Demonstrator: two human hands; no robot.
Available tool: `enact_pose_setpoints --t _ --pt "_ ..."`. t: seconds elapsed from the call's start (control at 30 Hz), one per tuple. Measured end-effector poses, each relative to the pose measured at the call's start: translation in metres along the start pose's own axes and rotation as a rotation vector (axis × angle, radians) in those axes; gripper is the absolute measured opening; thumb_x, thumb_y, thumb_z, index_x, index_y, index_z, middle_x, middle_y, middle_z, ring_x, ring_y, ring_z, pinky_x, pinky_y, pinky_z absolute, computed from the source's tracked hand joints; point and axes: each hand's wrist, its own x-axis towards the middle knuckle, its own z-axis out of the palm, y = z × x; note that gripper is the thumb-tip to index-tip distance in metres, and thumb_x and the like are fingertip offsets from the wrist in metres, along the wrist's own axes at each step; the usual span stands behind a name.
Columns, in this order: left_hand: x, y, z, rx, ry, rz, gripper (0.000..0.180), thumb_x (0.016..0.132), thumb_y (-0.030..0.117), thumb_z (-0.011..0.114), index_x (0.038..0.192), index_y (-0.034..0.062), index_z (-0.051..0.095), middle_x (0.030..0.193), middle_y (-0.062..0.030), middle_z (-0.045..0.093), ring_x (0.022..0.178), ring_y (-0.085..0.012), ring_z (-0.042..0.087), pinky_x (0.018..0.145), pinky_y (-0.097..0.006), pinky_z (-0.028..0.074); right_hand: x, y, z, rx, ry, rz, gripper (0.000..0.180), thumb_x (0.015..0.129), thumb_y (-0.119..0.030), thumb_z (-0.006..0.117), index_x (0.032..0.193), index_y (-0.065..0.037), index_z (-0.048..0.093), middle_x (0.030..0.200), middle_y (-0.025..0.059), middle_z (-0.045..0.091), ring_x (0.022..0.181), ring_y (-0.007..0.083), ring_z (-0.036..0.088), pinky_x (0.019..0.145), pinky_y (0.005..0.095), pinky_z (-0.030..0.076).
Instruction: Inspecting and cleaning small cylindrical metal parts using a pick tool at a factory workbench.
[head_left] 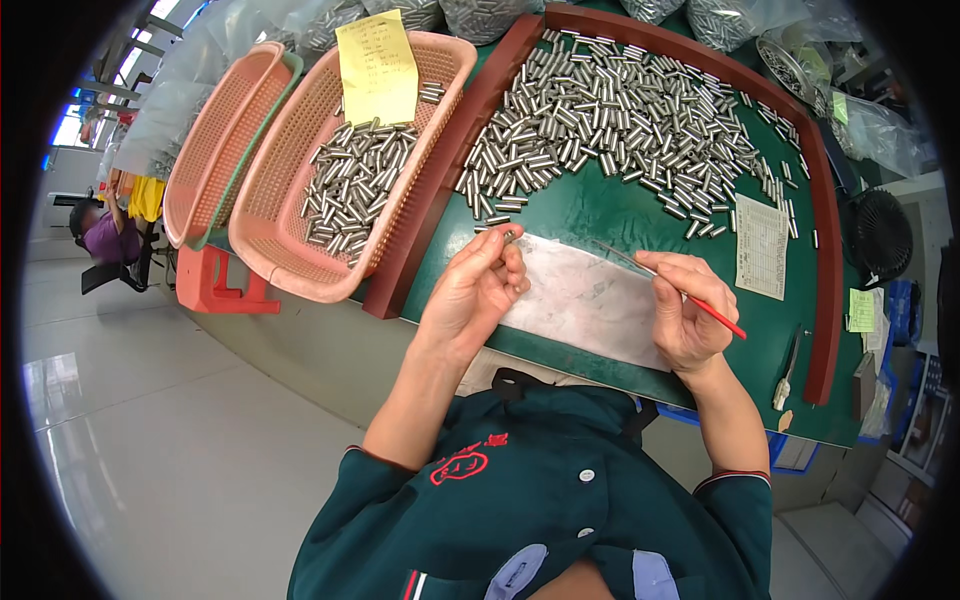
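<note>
My left hand (pixel 478 288) is closed, its fingertips pinching a short metal cylinder (pixel 510 236) that shows only at one end. In my right hand (pixel 692 308) is a slim red-handled needle file (pixel 722 321), its thin metal shaft pointing left and away from me. Both hands are held over a white cloth (pixel 590 300) with grey smudges, spread on the green tabletop (pixel 600 215). The file's tip is apart from the cylinder. Beyond the cloth lies a wide heap of similar shiny metal cylinders (pixel 620 110).
Brown-red rails (pixel 425 205) border the table. To the left, a pink basket (pixel 285 200) holds cylinders and a yellow note (pixel 378 70). A printed slip (pixel 762 247), a knife-like tool (pixel 788 370) and a black fan (pixel 882 235) are at right. Another person (pixel 112 235) sits far left.
</note>
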Motion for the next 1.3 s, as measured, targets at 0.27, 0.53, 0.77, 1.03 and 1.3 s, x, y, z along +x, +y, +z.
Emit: enact_pose_setpoints --t 0.27,0.53,0.77,1.03,1.3 --pt "-0.001 -0.001 0.000 0.002 0.005 0.015 0.019 0.091 0.017 0.048 0.102 0.0031 0.052 0.069 -0.0022 0.049 0.065 -0.0119 0.044 0.065 -0.026 0.037 0.000 0.000 0.001 -0.002 -0.007 -0.005 0.014 0.076 0.005 0.062 0.084 0.002 0.051 0.072 0.0159 0.063 0.062 0.0247 0.064 0.052 0.0284 0.050" --pt "-0.001 0.001 -0.015 -0.147 -0.215 -0.018 0.016 0.091 0.022 0.047 0.090 0.0061 0.051 0.063 0.0003 0.040 0.061 -0.0112 0.036 0.065 -0.026 0.031 0.000 0.000 0.001 -0.002 -0.009 0.002 0.015 0.075 0.005 0.062 0.084 0.002 0.051 0.071 0.0164 0.063 0.062 0.0248 0.064 0.052 0.0281 0.050" --pt "-0.002 0.001 -0.016 -0.025 -0.300 0.015 0.017 0.090 0.024 0.048 0.086 0.0076 0.049 0.060 0.0025 0.035 0.059 -0.0102 0.032 0.066 -0.025 0.029 0.000 0.000 0.001 0.005 -0.009 0.009 0.015 0.075 0.006 0.062 0.084 0.001 0.051 0.072 0.0163 0.063 0.062 0.0249 0.064 0.053 0.0286 0.051" --pt "-0.003 0.001 -0.017 0.062 -0.311 0.016 0.017 0.089 0.024 0.049 0.085 0.0079 0.049 0.060 0.0031 0.035 0.060 -0.0095 0.031 0.067 -0.024 0.028 -0.002 -0.001 0.002 0.004 -0.012 0.028 0.015 0.075 0.007 0.062 0.085 0.002 0.052 0.072 0.0163 0.063 0.063 0.0248 0.064 0.054 0.0286 0.051" --pt "-0.011 -0.003 0.000 0.323 -0.125 0.014 0.012 0.088 0.016 0.055 0.091 0.0046 0.054 0.077 -0.0066 0.058 0.070 -0.0130 0.056 0.069 -0.026 0.047 -0.002 0.001 0.002 0.005 -0.001 0.030 0.015 0.075 0.008 0.061 0.084 0.002 0.052 0.073 0.0161 0.063 0.065 0.0249 0.065 0.054 0.0284 0.051"
